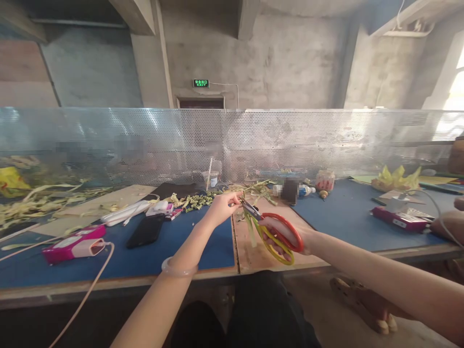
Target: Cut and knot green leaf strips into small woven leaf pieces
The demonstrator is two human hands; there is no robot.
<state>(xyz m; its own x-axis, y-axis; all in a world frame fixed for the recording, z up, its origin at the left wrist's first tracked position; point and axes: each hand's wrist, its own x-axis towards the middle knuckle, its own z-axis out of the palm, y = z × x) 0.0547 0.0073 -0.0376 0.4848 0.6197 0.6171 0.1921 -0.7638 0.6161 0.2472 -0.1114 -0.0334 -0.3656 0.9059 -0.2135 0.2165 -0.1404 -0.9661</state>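
Observation:
My right hand (290,238) is closed round a pair of scissors (270,227) with one red and one yellow handle loop. The blades point up and left toward my left hand (222,207). That hand pinches thin green-yellow leaf strips (250,228), which hang down between the two hands over a bare wooden board (250,256). A clear bangle sits on my left wrist. Just beyond the left hand lies a pile of small green woven pieces (197,200).
Blue mats (181,251) cover the bench. On the left lie a black phone (147,230), a pink box (74,243) with a cable, and white cases. A perforated metal screen (232,140) backs the bench. Bottles, a cup and yellow leaves stand further back and right.

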